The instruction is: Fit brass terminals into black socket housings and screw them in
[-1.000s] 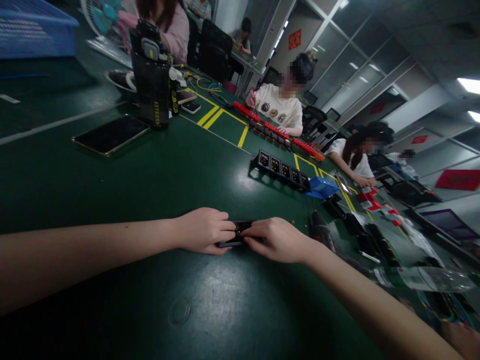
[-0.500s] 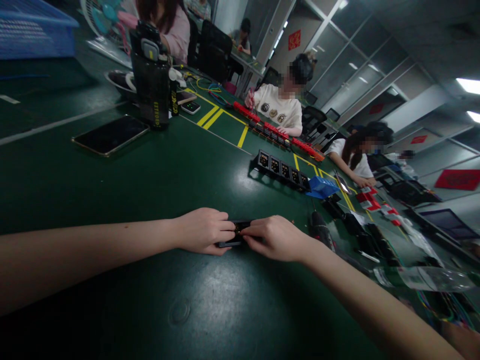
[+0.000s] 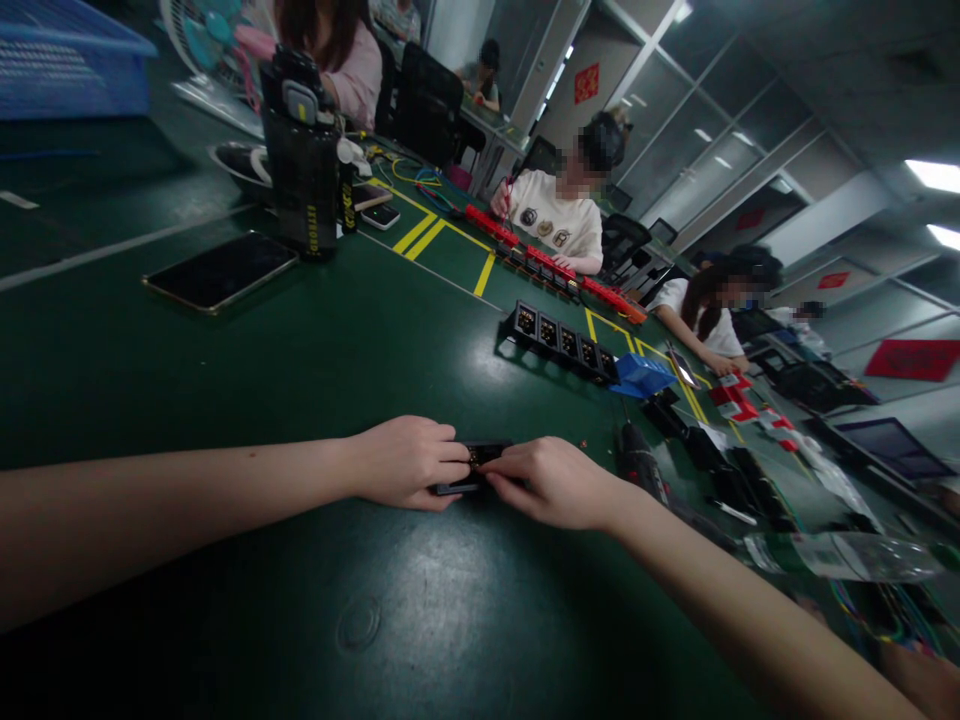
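Observation:
Between my hands a small black housing (image 3: 491,449) with brass-coloured metal parts inside lies on the green table (image 3: 420,620). My left hand (image 3: 409,462) grips its left end, the fingers closed around it. My right hand (image 3: 551,482) has thumb and fingertips pinched together over the inside of the housing. Whatever those fingertips hold is too small and too covered to make out. Farther off stands a row of similar black housings (image 3: 566,343) with brass-coloured parts, touching a blue box (image 3: 643,375). To the right of my right hand lies a power screwdriver (image 3: 641,462).
A phone (image 3: 221,270) and a dark drink bottle (image 3: 304,180) are at the left, with a blue basket (image 3: 75,70) behind. A clear plastic bottle (image 3: 847,556) lies beyond my right forearm. Across the table a person (image 3: 559,215) works at red strips (image 3: 547,260).
Both hands stay at the black housing. My right hand has dipped very slightly, its fingertips still pinched inside the housing. The view has shifted a little.

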Tool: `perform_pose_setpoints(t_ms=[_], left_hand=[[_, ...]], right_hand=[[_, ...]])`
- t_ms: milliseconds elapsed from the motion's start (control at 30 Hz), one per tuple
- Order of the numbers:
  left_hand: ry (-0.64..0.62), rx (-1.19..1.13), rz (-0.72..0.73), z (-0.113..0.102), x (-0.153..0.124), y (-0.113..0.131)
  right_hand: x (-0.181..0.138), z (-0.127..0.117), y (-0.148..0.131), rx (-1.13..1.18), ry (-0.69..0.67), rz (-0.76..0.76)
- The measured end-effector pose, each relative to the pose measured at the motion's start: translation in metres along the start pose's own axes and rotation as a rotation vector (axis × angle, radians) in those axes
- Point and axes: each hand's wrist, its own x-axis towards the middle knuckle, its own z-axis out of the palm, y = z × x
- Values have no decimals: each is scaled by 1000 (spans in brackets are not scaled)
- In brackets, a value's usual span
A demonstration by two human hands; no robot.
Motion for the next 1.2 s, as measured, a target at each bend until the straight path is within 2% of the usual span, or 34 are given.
perform_pose_setpoints(t_ms=[633,767,967,1200], left_hand=[[-18,-12,-9,1,0,0],[-3,-18,-13,-1,0,1],[-25,-54,-21,-2,1,1],[-43,-50,-18,-2,1,0]], right_hand=[[2,3,3,29,34,3],[-6,1,5,53,134,9],[-51,2,23,120,426,187],[-139,34,70,-108,505,551]])
